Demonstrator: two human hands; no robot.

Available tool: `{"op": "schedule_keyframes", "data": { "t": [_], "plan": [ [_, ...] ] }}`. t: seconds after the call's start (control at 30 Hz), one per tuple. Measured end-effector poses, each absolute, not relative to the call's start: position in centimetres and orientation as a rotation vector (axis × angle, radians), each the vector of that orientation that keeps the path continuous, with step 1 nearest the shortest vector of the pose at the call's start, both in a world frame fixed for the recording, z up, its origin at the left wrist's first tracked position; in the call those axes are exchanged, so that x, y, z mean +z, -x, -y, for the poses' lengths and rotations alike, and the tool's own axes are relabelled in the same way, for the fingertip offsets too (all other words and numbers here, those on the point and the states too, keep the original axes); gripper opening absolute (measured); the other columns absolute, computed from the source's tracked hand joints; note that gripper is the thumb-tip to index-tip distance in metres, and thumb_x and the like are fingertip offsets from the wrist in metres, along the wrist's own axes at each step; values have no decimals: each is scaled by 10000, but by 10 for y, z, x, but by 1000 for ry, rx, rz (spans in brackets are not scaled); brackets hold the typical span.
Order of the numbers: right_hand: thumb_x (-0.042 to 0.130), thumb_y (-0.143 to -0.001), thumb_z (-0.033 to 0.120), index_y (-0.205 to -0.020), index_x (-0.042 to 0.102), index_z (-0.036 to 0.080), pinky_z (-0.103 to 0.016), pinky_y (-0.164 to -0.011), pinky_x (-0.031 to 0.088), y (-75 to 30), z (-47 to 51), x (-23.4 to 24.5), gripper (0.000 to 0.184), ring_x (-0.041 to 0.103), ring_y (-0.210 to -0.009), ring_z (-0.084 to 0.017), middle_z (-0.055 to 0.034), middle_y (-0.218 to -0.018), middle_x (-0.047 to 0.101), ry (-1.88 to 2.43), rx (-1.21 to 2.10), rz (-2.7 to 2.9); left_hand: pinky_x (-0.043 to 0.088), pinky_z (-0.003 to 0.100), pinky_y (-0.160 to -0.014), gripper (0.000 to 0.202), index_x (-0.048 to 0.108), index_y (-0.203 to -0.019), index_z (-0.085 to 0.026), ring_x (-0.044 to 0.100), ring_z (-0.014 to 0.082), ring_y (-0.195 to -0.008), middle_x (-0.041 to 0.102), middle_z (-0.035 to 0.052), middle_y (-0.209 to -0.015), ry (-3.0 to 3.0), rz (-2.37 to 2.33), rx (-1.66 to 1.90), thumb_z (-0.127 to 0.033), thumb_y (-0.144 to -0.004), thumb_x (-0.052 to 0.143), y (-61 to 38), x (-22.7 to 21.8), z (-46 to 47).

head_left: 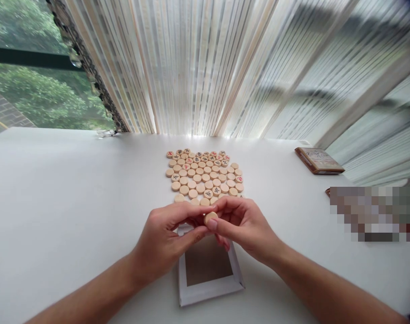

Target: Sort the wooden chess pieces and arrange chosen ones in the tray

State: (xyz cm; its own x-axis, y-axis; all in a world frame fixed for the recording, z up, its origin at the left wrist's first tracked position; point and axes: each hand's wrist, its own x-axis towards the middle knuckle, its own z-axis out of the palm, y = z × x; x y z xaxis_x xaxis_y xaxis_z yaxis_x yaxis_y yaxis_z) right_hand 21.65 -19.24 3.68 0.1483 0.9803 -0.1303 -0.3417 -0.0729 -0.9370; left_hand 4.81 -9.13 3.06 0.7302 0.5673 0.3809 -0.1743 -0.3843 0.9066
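Observation:
A round wooden game piece point(210, 218) is pinched between the fingertips of my left hand point(167, 240) and my right hand point(243, 225), just above the table. Both hands are closed on it from either side. Beyond them lies a patch of several wooden discs point(205, 177), laid flat on the white table point(73, 202); a few show red or black characters, most are blank side up. Under my hands sits a shallow white box tray point(209, 292) with a brown inside, its far end hidden by my fingers.
A brown box lid point(318, 160) with a picture lies at the right rear of the table. A blurred-out patch point(371, 213) covers something at the right edge. Striped curtains point(225, 67) hang behind the table, with a window point(29, 90) at the left.

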Motion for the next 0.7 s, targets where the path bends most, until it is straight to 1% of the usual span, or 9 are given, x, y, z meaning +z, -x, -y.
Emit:
{"op": "schedule_keyframes", "data": {
  "t": [0.13, 0.2, 0.3, 0.43, 0.53, 0.7],
  "plan": [
    [998, -648, 299, -770, 677, 151, -138, -383, 434, -216, 194, 36, 374, 548, -409, -62, 30, -579, 681, 1136, 1320, 772, 617, 222, -749, 287, 823, -1142, -213, 761, 145, -764, 823, 28, -883, -1944, -283, 871, -107, -876, 805, -48, 31, 91],
    [978, -689, 313, -770, 676, 147, -140, -384, 444, -217, 194, 35, 354, 560, -408, -66, 15, -587, 697, 1121, 1327, 780, 612, 221, -761, 261, 819, -1132, -203, 764, 146, -773, 824, 31, -886, -1925, -262, 849, -111, -889, 794, -47, 30, 90],
    [923, -777, 348, -767, 673, 146, -161, -399, 494, -217, 194, 34, 322, 595, -416, -84, 7, -597, 702, 1056, 1344, 799, 608, 219, -765, 221, 813, -1116, -196, 768, 149, -791, 820, 33, -891, -1854, -249, 775, -131, -907, 785, -47, 30, 89],
    [816, -905, 380, -805, 679, 142, -171, -418, 535, -220, 194, 32, 293, 644, -453, -96, -8, -652, 717, 952, 1381, 810, 619, 194, -771, 249, 808, -1133, -217, 773, 138, -815, 820, 17, -912, -1723, -265, 739, -124, -902, 793, -46, 29, 90],
    [792, -932, 345, -849, 688, 141, -177, -444, 561, -221, 194, 31, 243, 674, -491, -103, -15, -690, 733, 911, 1411, 801, 636, 189, -791, 293, 804, -1155, -244, 791, 135, -827, 828, 1, -933, -1618, -264, 726, -101, -899, 793, -46, 28, 90],
    [809, -915, 256, -911, 695, 146, -184, -488, 589, -221, 194, 29, 157, 697, -527, -102, -13, -736, 753, 839, 1414, 799, 655, 194, -773, 319, 816, -1153, -279, 803, 136, -803, 837, -12, -952, -1547, -260, 736, -94, -894, 797, -48, 29, 90]
  ]
}}
